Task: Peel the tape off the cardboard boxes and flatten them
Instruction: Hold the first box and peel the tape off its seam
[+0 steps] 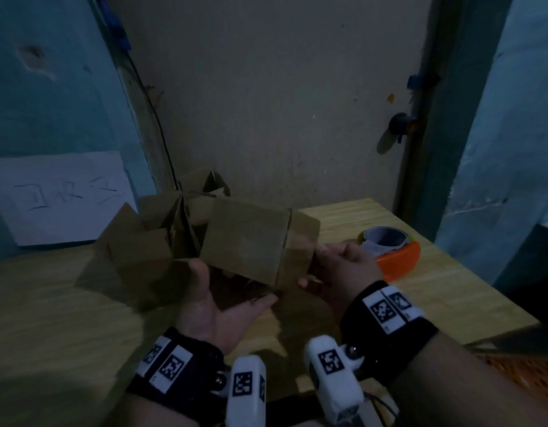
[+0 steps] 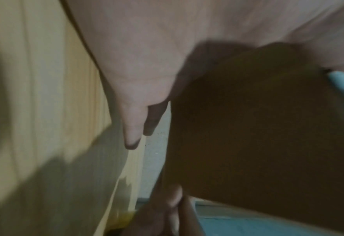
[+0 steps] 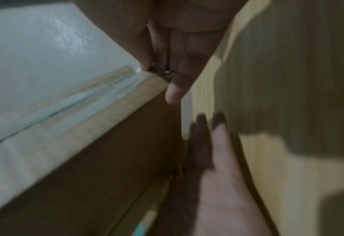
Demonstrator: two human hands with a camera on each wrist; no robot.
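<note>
A closed cardboard box (image 1: 251, 241) hangs tilted above the wooden table (image 1: 436, 288), held between both hands. My left hand (image 1: 223, 303) lies palm up under its near bottom edge, fingers straight beneath it and thumb against its left side. My right hand (image 1: 337, 269) is at the box's right end. In the right wrist view, clear tape (image 3: 76, 99) runs along the box's seam, and the right thumb and fingertips (image 3: 144, 63) pinch its end at the corner. The left wrist view shows the box (image 2: 257, 127) dark beside my straight left fingers (image 2: 132, 127).
Several opened cardboard boxes (image 1: 149, 241) lie heaped at the back left of the table. An orange tape dispenser (image 1: 392, 251) with a roll sits just right of my right hand. A white sheet with writing (image 1: 60, 198) hangs on the blue wall.
</note>
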